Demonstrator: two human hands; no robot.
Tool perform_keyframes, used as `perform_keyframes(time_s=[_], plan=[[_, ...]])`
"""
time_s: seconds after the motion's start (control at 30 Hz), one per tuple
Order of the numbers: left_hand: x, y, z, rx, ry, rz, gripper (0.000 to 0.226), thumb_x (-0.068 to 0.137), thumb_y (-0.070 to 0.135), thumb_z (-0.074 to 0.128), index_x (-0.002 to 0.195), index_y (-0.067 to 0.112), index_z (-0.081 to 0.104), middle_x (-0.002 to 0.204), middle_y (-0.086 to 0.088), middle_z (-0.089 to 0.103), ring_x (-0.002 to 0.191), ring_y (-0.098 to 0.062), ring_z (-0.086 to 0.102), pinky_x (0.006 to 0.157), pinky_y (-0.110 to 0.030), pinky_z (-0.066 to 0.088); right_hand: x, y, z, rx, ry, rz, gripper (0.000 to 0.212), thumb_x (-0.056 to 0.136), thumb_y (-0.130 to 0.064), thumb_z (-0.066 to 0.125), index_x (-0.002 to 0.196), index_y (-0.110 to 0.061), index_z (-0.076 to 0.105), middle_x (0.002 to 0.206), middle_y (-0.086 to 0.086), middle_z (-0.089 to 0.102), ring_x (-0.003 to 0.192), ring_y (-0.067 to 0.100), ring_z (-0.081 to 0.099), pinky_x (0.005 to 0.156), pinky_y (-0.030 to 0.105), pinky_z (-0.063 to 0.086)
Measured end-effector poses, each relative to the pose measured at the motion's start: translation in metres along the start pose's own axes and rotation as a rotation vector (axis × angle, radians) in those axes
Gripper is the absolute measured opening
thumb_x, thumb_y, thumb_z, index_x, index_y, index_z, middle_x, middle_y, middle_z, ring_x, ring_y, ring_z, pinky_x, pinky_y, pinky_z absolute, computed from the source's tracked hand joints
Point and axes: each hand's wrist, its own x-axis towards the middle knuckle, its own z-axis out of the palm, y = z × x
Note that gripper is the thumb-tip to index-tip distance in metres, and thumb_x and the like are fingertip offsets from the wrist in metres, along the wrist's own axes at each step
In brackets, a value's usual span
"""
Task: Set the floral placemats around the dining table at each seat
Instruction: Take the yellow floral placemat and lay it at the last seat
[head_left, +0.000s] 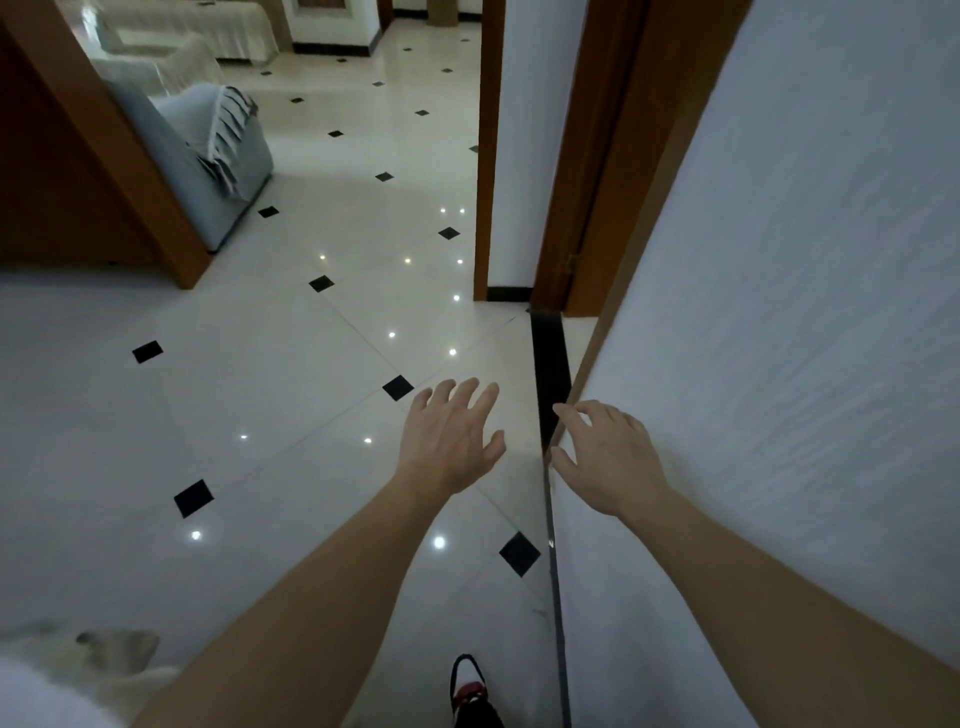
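Note:
No floral placemat and no dining table are in view. My left hand (449, 441) is stretched out over the tiled floor, fingers spread, holding nothing. My right hand (608, 460) is held out beside the corner of a white wall (779, 312), fingers loosely curled and apart, with nothing in it. Whether its fingertips touch the wall's edge I cannot tell.
Glossy white floor tiles (260, 389) with small black diamonds run ahead. A wooden door frame (582, 208) and dark threshold stand ahead on the right. A grey covered armchair (208, 156) sits far left behind a wooden panel. My shoe (470, 691) shows at the bottom.

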Motion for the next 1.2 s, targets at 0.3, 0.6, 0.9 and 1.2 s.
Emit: perform_keyframes(time_s=[0.3,0.6,0.9,1.2], plan=[[0.105,-0.034,-0.018,0.013,-0.001,-0.004,0.065,0.095,0.057,0.033,0.151,0.026,0.024,0.155,-0.004,0.036,0.141,-0.028,0.035,0.113,-0.046,0.033,0.125,0.019,-0.027,0.009,0.027,0.03,0.055,0.096,-0.047,0.041,0.146,-0.026,0.036,0.14,0.003,0.049,0.125,0.023,0.048,0.104,0.04,0.04],[0.177,-0.089,-0.016,0.027,-0.008,-0.14,0.064,0.094,0.057,0.034,0.15,0.027,0.028,0.153,-0.003,0.039,0.139,-0.027,0.037,0.112,-0.045,0.034,0.26,0.015,0.0,-0.023,-0.057,-0.107,0.058,0.094,-0.049,0.041,0.147,-0.028,0.032,0.146,0.002,0.044,0.133,0.022,0.041,0.111,0.043,0.033],[0.23,-0.186,-0.019,0.062,-0.038,-0.473,0.062,0.095,0.056,0.034,0.15,0.026,0.027,0.154,-0.002,0.038,0.14,-0.027,0.035,0.113,-0.043,0.031,0.42,-0.074,0.013,-0.008,-0.112,-0.443,0.057,0.095,-0.048,0.041,0.148,-0.028,0.033,0.148,0.002,0.042,0.136,0.021,0.037,0.114,0.04,0.027],[0.186,-0.277,-0.043,0.103,0.004,-0.857,0.062,0.094,0.054,0.038,0.148,0.025,0.032,0.151,-0.003,0.043,0.136,-0.028,0.04,0.108,-0.044,0.036,0.487,-0.219,-0.001,-0.01,-0.126,-0.848,0.057,0.094,-0.047,0.044,0.146,-0.027,0.037,0.146,0.004,0.044,0.135,0.023,0.039,0.112,0.042,0.029]])
